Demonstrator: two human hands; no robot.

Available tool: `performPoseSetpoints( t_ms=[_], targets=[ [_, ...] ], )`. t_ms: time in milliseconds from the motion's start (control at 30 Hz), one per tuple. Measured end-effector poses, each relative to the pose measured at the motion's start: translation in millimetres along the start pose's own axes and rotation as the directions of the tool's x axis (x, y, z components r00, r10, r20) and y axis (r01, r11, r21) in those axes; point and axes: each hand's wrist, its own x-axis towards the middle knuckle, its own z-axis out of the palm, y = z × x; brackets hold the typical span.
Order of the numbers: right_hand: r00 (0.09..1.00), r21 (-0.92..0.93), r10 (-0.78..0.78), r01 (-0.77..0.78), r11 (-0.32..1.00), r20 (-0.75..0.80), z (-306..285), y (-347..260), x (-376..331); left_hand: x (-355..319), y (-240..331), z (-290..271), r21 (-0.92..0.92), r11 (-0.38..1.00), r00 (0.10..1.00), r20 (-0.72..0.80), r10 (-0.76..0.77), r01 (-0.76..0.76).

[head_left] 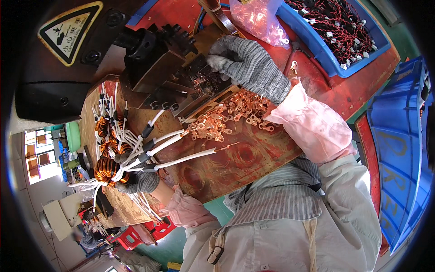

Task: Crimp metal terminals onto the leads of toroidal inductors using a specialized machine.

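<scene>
My left hand [142,182], in a grey knit glove, is closed around a copper-wound coil [105,170] with white-sleeved leads. One lead [170,141] reaches the pile of copper ring terminals [231,113]; another lead [195,157] ends in bare copper strands over the table. Over the dark metal press [156,75], my right hand [251,65], also gloved, has its fingers bent and thumb pressed in by the tooling. Whatever those fingertips hold, if anything, I cannot make out. More coils [108,147] with white leads lie beyond my left hand.
A clear bag of terminals [260,20] sits at the back. To its right, a blue tray [333,68] holds red-black wire bundles with white connectors. A blue crate [398,158] stands at the right. The worn wooden table [204,181] ends in front of me. Red stools [129,238] are below left.
</scene>
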Motion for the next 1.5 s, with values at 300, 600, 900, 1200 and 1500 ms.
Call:
performPoseSetpoints(
  t_ms=[300, 600, 900, 1200, 1500],
  targets=[
    [0.992, 0.052, 0.107, -0.104, 0.993, -0.064, 2, -20, 2, 4, 1, 2, 0.048, 0.998, 0.999, -0.01, 0.042, -0.041],
    [0.967, -0.189, -0.093, 0.141, 0.972, 0.239, -15, -50, -68, -19, -10, 2, 0.166, 0.986, 0.988, 0.139, -0.059, 0.036],
    [0.746, -0.255, 0.358, -0.256, 0.933, 0.561, -18, -66, -147, -55, -5, 57, 0.16, 0.975, 0.957, 0.22, -0.189, 0.155],
    [0.91, -0.002, 0.265, -0.279, 0.96, 0.32, -5, -59, -159, -78, 24, 67, 0.031, 0.985, 0.89, 0.424, -0.168, 0.172],
    [0.803, -0.079, 0.249, -0.247, 0.966, 0.542, -8, -66, -191, -85, 8, 59, 0.019, 0.997, 0.959, 0.27, -0.081, 0.079]
  ],
)
